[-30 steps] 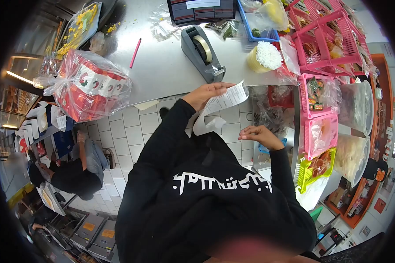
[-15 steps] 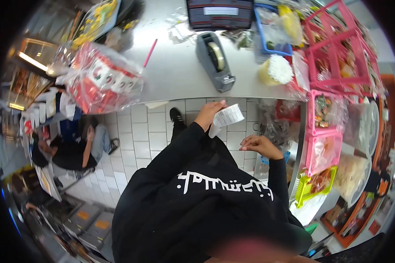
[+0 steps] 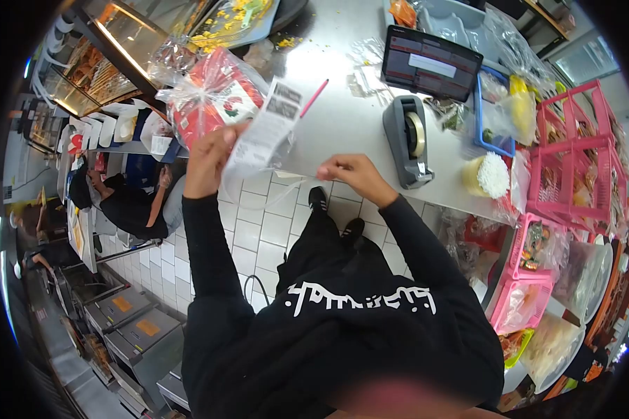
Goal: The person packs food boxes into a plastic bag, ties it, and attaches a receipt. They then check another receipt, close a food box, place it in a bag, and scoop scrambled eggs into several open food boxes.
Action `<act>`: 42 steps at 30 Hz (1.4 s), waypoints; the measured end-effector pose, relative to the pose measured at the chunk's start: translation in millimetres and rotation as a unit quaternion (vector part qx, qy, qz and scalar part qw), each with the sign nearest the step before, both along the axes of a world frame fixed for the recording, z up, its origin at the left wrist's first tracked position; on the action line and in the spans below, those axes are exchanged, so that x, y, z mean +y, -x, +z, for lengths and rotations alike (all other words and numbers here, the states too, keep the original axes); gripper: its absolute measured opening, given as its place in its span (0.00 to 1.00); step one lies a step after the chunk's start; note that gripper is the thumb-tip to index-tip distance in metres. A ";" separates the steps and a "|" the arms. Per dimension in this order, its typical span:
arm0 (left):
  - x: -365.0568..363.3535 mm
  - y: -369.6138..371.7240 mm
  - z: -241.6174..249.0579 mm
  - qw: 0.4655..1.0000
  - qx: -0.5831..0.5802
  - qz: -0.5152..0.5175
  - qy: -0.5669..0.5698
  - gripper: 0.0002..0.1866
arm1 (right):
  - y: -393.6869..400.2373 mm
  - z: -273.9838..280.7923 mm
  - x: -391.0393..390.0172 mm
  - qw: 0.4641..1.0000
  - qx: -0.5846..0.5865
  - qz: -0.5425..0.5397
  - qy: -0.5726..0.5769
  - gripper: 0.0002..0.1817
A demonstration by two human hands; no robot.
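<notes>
My left hand (image 3: 213,159) is closed on a printed paper slip (image 3: 267,126) with dark blocks and lines of text. It holds the slip up in front of the counter's edge, beside a clear plastic bag of red and white packages (image 3: 206,98). A thin, pale, see-through loop hangs below the slip and runs toward my right hand (image 3: 356,174). The right fingers are pinched together near its end; what they hold is too small to make out. A grey tape dispenser (image 3: 407,143) with a roll of clear tape stands close to that hand.
On the metal counter (image 3: 349,133) lie a pink pen (image 3: 314,98), a tablet (image 3: 433,59) and a blue basket (image 3: 493,129). Pink crates (image 3: 573,157) stand at the right. At the left, a person in black (image 3: 136,209) sits beside another work surface.
My left hand has moved left and up with the slip, near the bagged packages. My right hand has risen toward the counter edge, its fingers now pinched. The view has shifted left.
</notes>
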State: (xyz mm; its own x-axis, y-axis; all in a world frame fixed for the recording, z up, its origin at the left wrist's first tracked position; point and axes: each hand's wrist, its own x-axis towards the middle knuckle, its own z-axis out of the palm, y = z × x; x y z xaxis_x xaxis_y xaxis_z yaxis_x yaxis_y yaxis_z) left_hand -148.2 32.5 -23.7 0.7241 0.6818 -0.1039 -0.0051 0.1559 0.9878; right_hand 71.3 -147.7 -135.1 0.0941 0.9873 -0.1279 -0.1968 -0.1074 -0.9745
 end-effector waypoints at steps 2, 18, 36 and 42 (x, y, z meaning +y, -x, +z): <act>33.4 -16.3 3.8 0.963 0.075 0.064 -0.249 0.16 | 3.8 -6.1 45.0 0.999 0.022 -0.012 0.020 0.15; 103.6 -16.9 -17.4 0.861 0.238 0.147 -0.425 0.22 | 16.8 -35.1 78.4 0.963 -0.234 -0.012 0.135 0.22; 60.6 118.3 -34.6 0.724 0.679 0.028 -0.120 0.29 | -76.5 -15.0 -120.9 0.880 -0.178 -0.387 0.208 0.10; -17.2 97.9 -105.0 0.831 0.430 -0.282 -0.212 0.24 | -77.9 -11.6 -126.2 0.898 -0.076 -0.384 0.200 0.09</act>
